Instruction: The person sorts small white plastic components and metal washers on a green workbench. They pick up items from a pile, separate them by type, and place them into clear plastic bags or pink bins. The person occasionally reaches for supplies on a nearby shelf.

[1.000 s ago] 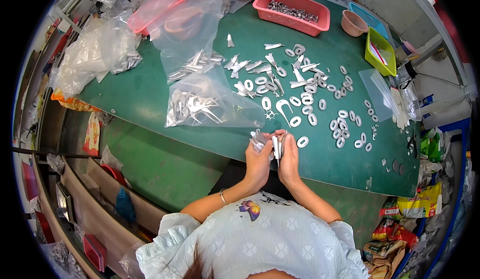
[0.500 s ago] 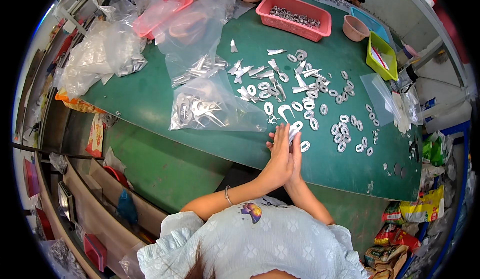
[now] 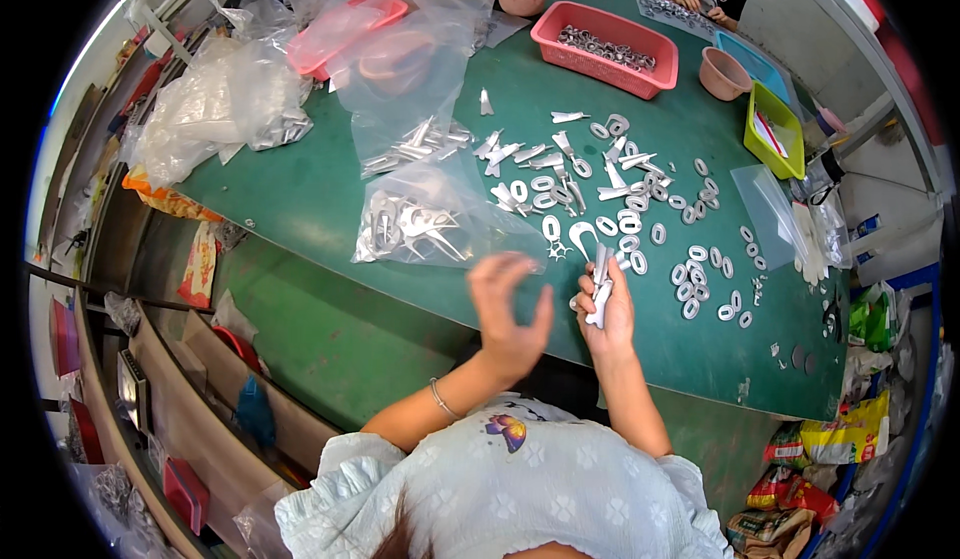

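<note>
in the head view, we note that the two palms, pressed together half a second ago, are now parted. the right hand alone grasps a small stack of silvery metal pieces, held upright above the near edge of the green tabletop. the left hand is released: its fingers curve loosely, slightly blurred, and we see nothing in them. it is beside the corner of the clear plastic bag; we cannot tell whether it touches. we judge that this change puts the whole stack in the right hand and frees the left for handling. on the tabletop beyond the right hand, we find the crescent-shaped piece, the loose oval rings and the tapered pieces, all apart from the stack.
</note>
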`<state>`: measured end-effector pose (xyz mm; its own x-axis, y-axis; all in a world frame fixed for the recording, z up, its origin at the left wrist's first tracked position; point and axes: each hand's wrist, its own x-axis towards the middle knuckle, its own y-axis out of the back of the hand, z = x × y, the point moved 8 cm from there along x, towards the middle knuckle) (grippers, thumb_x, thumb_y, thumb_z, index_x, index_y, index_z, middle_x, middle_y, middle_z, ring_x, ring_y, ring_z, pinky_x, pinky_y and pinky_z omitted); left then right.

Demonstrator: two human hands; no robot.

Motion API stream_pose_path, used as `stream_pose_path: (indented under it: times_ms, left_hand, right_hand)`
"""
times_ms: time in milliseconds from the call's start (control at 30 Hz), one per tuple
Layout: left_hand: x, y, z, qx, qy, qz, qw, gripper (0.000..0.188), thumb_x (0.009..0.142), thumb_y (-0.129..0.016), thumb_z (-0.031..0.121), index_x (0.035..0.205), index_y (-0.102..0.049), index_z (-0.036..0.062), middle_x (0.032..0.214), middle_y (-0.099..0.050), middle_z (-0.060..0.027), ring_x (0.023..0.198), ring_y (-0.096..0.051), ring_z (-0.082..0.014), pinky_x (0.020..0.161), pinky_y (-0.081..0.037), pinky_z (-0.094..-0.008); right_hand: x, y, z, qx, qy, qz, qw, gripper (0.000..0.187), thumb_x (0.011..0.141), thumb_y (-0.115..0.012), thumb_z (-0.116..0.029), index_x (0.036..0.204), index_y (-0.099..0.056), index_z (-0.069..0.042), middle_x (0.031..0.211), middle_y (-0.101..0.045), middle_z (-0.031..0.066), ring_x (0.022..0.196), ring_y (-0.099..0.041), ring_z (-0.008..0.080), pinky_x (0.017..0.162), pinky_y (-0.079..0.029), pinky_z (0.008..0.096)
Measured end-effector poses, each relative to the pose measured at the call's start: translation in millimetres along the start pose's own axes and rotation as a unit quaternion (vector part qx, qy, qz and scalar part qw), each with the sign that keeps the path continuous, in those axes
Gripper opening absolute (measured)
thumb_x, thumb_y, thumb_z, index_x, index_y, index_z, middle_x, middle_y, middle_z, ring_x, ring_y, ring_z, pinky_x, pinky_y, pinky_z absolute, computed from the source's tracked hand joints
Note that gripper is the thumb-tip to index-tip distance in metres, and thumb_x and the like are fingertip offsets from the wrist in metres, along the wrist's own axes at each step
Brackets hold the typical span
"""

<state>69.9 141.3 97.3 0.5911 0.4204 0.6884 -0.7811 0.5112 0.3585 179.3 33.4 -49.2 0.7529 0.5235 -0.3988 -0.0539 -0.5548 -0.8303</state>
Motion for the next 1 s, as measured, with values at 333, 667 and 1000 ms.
stream_pose_path:
  times_ms: [333, 667, 1000]
  left_hand:
    - [2, 23, -81, -0.107, 0.189, 0.166, 0.962, 0.052, 0.073, -0.051, -0.012, 0.121, -0.036, -0.0006, 0.095, -0.039, -0.0064, 0.08, -0.041, -0.0113, 0.066, -0.038, -0.0209]
    - [-9, 43, -62, -0.23, 0.194, 0.086, 0.95, 0.057, 0.072, -0.045, -0.017, 0.125, -0.031, 0.0005, 0.09, -0.036, -0.0047, 0.071, -0.037, -0.0071, 0.057, -0.035, -0.0156]
    - [-3, 46, -61, -0.29, 0.184, 0.072, 0.936, 0.061, 0.071, -0.043, -0.018, 0.126, -0.029, 0.0024, 0.092, -0.037, -0.0039, 0.071, -0.036, -0.0054, 0.055, -0.033, -0.0135]
  right_hand:
    - [-3, -105, 26, -0.315, -0.108, -0.154, 0.93, 0.028, 0.082, -0.06, -0.015, 0.102, -0.046, 0.0, 0.071, -0.053, 0.0059, 0.047, -0.048, 0.0102, 0.032, -0.032, 0.0194]
    - [0, -140, 65, -0.567, -0.158, -0.218, 0.778, 0.022, 0.08, -0.062, -0.017, 0.093, -0.055, 0.0, 0.064, -0.054, 0.0016, 0.045, -0.048, 0.0064, 0.034, -0.03, 0.0178]
    - [54, -157, 111, -0.595, -0.003, -0.199, 0.779, 0.026, 0.089, -0.043, -0.015, 0.105, -0.05, 0.005, 0.1, -0.054, 0.0147, 0.09, -0.053, 0.02, 0.078, -0.043, 0.0335]
